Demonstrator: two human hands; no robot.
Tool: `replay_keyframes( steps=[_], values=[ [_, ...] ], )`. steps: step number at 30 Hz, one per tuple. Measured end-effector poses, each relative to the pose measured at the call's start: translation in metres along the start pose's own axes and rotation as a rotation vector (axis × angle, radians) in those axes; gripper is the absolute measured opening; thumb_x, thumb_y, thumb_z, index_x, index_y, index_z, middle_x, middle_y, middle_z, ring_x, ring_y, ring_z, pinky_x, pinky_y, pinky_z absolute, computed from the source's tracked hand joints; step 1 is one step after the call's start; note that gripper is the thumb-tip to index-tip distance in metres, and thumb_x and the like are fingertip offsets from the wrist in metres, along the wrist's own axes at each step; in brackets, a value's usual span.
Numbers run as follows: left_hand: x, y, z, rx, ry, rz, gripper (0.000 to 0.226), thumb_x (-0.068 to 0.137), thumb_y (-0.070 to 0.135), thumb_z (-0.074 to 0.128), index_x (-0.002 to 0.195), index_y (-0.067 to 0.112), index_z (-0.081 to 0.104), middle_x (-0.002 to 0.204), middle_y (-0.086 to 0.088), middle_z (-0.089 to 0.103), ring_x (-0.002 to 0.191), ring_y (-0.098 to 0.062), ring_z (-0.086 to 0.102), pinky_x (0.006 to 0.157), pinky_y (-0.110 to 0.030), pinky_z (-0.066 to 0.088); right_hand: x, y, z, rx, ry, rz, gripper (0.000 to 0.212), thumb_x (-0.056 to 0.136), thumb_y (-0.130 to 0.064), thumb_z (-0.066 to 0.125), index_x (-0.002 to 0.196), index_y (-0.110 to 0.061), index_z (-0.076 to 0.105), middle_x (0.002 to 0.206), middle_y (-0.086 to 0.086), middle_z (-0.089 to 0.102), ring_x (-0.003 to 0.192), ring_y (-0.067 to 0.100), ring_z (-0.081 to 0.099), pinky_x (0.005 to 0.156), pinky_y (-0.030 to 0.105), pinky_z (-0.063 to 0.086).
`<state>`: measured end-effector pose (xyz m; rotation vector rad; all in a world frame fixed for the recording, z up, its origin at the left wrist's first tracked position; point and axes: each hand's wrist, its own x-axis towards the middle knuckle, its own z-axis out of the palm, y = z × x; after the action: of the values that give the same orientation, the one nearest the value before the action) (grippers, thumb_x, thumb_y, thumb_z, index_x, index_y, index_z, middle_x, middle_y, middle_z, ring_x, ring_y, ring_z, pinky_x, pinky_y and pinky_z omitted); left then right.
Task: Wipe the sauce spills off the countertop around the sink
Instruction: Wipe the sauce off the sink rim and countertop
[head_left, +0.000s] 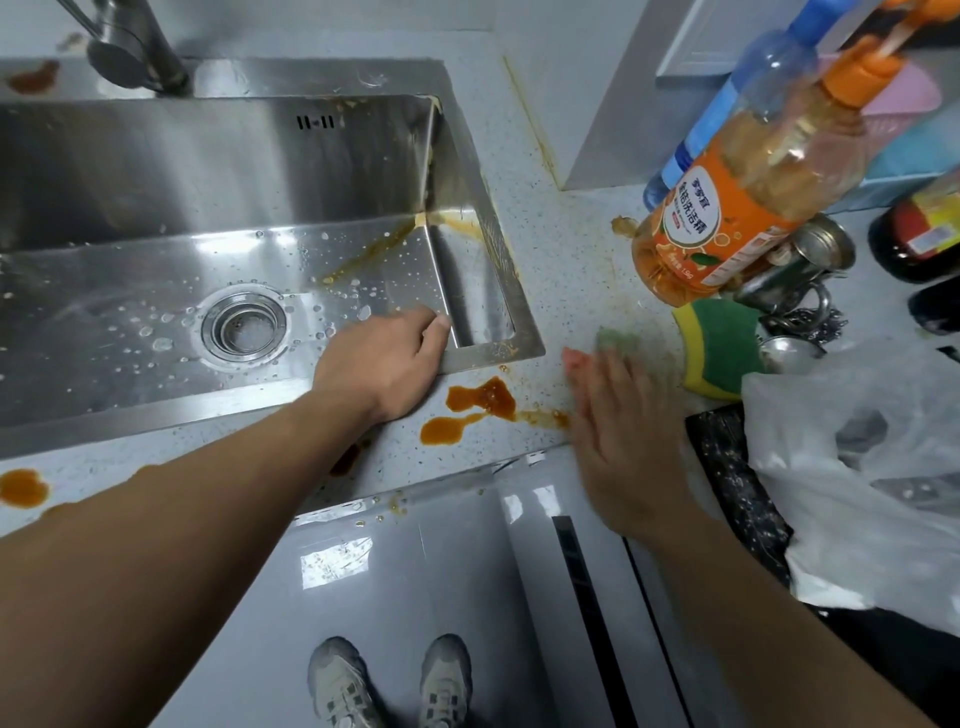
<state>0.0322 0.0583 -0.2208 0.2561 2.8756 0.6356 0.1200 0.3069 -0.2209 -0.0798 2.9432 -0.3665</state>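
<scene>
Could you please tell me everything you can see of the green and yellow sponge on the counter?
The sponge has a dark green scouring face over a yellow foam layer that shows along its curved edge. It lies on the speckled countertop, right of the sink, just below the orange detergent bottle. A plastic bag overlaps its lower right part. The blurred right hand is near it but not touching.

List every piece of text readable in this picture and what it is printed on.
Orange dish soap bottle: large Chinese characters on its white label, roughly "金桔洗洁精"; the smaller print beneath is too blurred to read.
Dark sauce bottle: red and yellow label, text too blurred to read.
Blue bottle: no readable text.
</scene>
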Motion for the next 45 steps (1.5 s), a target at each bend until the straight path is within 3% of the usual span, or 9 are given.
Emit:
replay_keyframes(
  steps=[5, 11, 15, 17, 21, 26, 33, 40, 45],
  values=[
    [-0.001, 0.0, -0.002, -0.014, 0.005, -0.011, 0.044, 0.106, 0.05, 0.017, 0.085, 0.025, 0.047, 0.085, -0.001, 0.06, 0.081, -0.028, 0.055, 0.073, -0.04, 0.045, 0.005, -0.058, 0.018, -0.091, -0.042, -0.254, 0.066, 0.102, -0.042, 0.012, 0.165, -0.021, 0.006, 0.173, 0.002, 0.0, 0.159, 0.026, -0.009, 0.129, 0.051, 0.001],
    [-0.004, -0.002, -0.006, -0.099, 0.01, -0.014, 0.042, 0.107, 0.044, 0.02, 0.096, 0.022, 0.054, 0.088, -0.001, 0.063, 0.083, -0.026, 0.057, 0.076, -0.041, 0.047, 0.032, -0.045, 0.009, -0.108, 0.032, 0.005, 0.065, 0.104, -0.042, 0.006, 0.163, -0.014, 0.005, 0.173, 0.008, 0.002, 0.159, 0.029, -0.007, 0.129, 0.051, 0.004],
    [-0.006, -0.003, -0.009, -0.225, 0.042, -0.002, 0.035, 0.106, 0.039, 0.027, 0.102, 0.02, 0.056, 0.1, -0.003, 0.066, 0.092, -0.025, 0.058, 0.08, -0.042, 0.048, 0.019, -0.067, 0.02, -0.149, -0.022, -0.326, 0.063, 0.105, -0.039, 0.01, 0.164, -0.018, 0.007, 0.173, 0.003, 0.005, 0.159, 0.026, -0.004, 0.129, 0.048, 0.002],
    [-0.012, -0.003, -0.016, -0.267, 0.055, 0.03, 0.032, 0.105, 0.034, 0.032, 0.105, 0.017, 0.059, 0.101, -0.004, 0.066, 0.093, -0.025, 0.057, 0.082, -0.041, 0.048, 0.027, -0.043, 0.007, -0.132, -0.073, -0.269, 0.061, 0.106, -0.041, 0.003, 0.163, -0.021, 0.001, 0.173, 0.002, -0.001, 0.158, 0.023, -0.011, 0.129, 0.05, 0.002],
    [-0.038, -0.021, -0.028, -0.09, 0.142, 0.034, 0.028, 0.103, 0.033, 0.037, 0.104, 0.018, 0.061, 0.101, -0.002, 0.065, 0.094, -0.026, 0.056, 0.078, -0.038, 0.041, 0.032, -0.04, 0.006, -0.057, -0.009, -0.059, 0.067, 0.102, -0.044, 0.001, 0.163, -0.016, 0.003, 0.173, 0.006, 0.0, 0.159, 0.027, -0.008, 0.129, 0.053, 0.004],
    [-0.104, -0.057, -0.036, 0.094, 0.2, -0.056, 0.041, 0.101, 0.038, 0.035, 0.116, 0.013, 0.065, 0.111, -0.007, 0.064, 0.103, -0.03, 0.056, 0.089, -0.044, 0.045, 0.011, -0.096, 0.029, -0.089, -0.032, -0.363, 0.067, 0.102, -0.038, 0.007, 0.165, -0.016, 0.012, 0.173, 0.002, 0.008, 0.16, 0.024, -0.003, 0.129, 0.043, -0.003],
    [-0.146, -0.077, -0.019, 0.168, 0.214, -0.091, 0.054, 0.1, 0.039, 0.035, 0.137, 0.004, 0.053, 0.14, -0.017, 0.05, 0.127, -0.036, 0.045, 0.108, -0.047, 0.034, 0.018, -0.062, 0.022, -0.066, 0.053, -0.081, 0.072, 0.099, -0.043, 0.003, 0.164, -0.012, 0.011, 0.172, 0.01, 0.008, 0.159, 0.031, -0.002, 0.129, 0.051, 0.001],
    [-0.144, -0.076, -0.018, 0.137, 0.259, -0.083, 0.049, 0.098, 0.033, 0.039, 0.135, 0.004, 0.053, 0.139, -0.015, 0.052, 0.128, -0.032, 0.046, 0.111, -0.043, 0.032, 0.012, -0.101, 0.035, -0.058, 0.006, -0.384, 0.065, 0.104, -0.038, 0.004, 0.164, -0.017, 0.017, 0.172, 0.006, 0.014, 0.16, 0.027, 0.004, 0.129, 0.05, 0.005],
    [-0.143, -0.077, -0.018, 0.126, 0.255, -0.082, 0.049, 0.097, 0.033, 0.039, 0.134, 0.005, 0.053, 0.137, -0.014, 0.054, 0.128, -0.033, 0.047, 0.112, -0.043, 0.032, 0.026, -0.07, 0.026, 0.032, 0.08, -0.107, 0.071, 0.1, -0.039, 0.008, 0.162, -0.007, 0.021, 0.17, 0.013, 0.017, 0.159, 0.033, 0.006, 0.128, 0.055, 0.004]
  ],
)
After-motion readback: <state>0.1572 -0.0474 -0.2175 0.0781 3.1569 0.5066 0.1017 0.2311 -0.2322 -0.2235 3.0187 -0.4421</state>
